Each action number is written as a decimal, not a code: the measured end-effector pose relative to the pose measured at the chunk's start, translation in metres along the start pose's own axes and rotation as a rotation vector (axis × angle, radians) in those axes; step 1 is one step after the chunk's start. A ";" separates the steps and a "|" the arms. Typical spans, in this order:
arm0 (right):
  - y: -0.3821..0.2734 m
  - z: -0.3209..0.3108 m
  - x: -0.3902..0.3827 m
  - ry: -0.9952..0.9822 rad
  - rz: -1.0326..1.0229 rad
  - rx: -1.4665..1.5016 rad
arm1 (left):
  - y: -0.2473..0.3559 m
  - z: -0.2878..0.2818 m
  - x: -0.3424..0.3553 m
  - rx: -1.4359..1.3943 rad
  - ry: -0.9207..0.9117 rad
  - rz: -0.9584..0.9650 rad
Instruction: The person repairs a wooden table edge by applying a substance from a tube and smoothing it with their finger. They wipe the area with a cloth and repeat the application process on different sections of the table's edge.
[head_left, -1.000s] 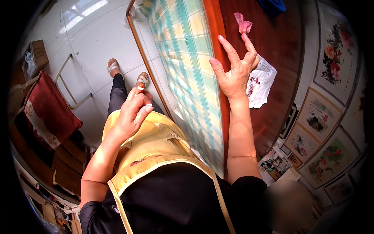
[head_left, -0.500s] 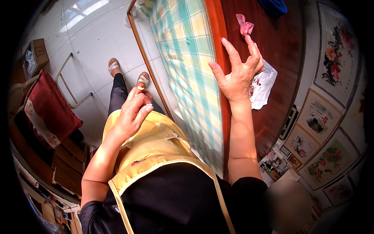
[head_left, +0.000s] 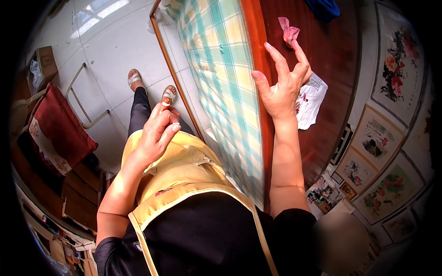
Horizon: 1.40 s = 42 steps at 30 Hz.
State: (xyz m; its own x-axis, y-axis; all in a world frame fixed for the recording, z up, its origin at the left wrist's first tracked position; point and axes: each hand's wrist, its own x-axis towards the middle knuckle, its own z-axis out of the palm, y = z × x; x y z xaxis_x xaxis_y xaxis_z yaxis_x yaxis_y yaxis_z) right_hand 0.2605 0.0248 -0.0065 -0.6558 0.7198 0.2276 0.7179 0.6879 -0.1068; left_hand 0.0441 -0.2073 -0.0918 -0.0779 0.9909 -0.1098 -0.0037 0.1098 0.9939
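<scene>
My left hand is held in front of my yellow apron, fingers closed around a small orange-red object at the fingertips. My right hand is raised over the edge of a dark wooden table, fingers spread, holding nothing. Just behind that hand lies a white printed sheet. A crumpled pink cloth rests on the table beyond my fingertips. A green and yellow checked cloth hangs down the table's side.
A chair with a red cushion and a cardboard box stand on the white tiled floor at the left. Framed flower paintings lean along the right. A blue thing lies at the table's far end.
My right hand has shifted slightly farther along the table edge toward the pink cloth, fingers still spread. My left hand has hardly moved.
</scene>
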 end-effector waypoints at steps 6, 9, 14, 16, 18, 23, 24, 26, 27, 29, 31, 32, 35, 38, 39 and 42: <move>0.002 0.001 0.001 -0.004 -0.050 -0.066 | 0.000 0.000 0.001 0.005 0.007 -0.003; 0.006 -0.008 -0.003 0.047 -0.064 -0.076 | 0.000 0.000 0.002 0.004 0.012 -0.007; 0.014 -0.006 -0.001 0.103 0.054 0.114 | 0.000 0.001 0.004 0.000 0.020 -0.018; 0.026 -0.001 0.003 0.122 0.094 0.122 | 0.001 0.001 0.005 -0.002 0.016 -0.025; 0.048 0.013 0.009 0.104 0.138 0.026 | -0.002 0.000 0.004 -0.007 -0.020 -0.047; 0.090 0.041 0.031 0.015 0.217 -0.314 | -0.001 0.000 0.005 -0.015 -0.042 -0.080; 0.097 0.045 0.034 0.005 0.194 -0.361 | 0.000 0.000 0.006 -0.016 -0.043 -0.086; 0.100 0.045 0.042 0.097 0.144 -0.379 | 0.001 0.000 0.006 -0.019 -0.043 -0.091; 0.101 0.043 0.046 0.093 0.156 -0.351 | 0.001 0.000 0.007 -0.020 -0.043 -0.087; 0.109 0.042 0.053 0.073 0.232 -0.202 | 0.000 0.000 0.007 -0.035 -0.040 -0.086; 0.106 0.039 0.054 0.022 0.398 -0.113 | -0.001 0.000 0.008 -0.062 -0.041 -0.094; 0.098 0.035 0.058 -0.005 0.476 -0.063 | -0.001 0.000 0.007 -0.058 -0.039 -0.084; 0.086 0.020 0.054 -0.035 0.439 0.150 | -0.003 -0.001 0.008 -0.034 -0.030 -0.045; 0.069 0.001 0.044 0.050 0.203 0.099 | -0.006 -0.001 0.009 -0.012 -0.008 -0.011; 0.060 -0.001 0.040 0.096 0.138 0.102 | -0.006 -0.001 0.009 -0.017 -0.003 -0.014; 0.031 -0.006 0.019 0.210 -0.020 0.011 | -0.008 -0.002 0.009 -0.020 -0.009 -0.020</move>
State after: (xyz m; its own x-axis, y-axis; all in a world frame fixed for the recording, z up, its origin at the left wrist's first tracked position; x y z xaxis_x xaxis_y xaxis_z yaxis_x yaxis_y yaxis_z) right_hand 0.2717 0.0598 0.0002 -0.6059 0.6714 0.4267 0.7020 0.7036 -0.1102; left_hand 0.0418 -0.1996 -0.1004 -0.0686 0.9892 -0.1295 -0.0247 0.1281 0.9915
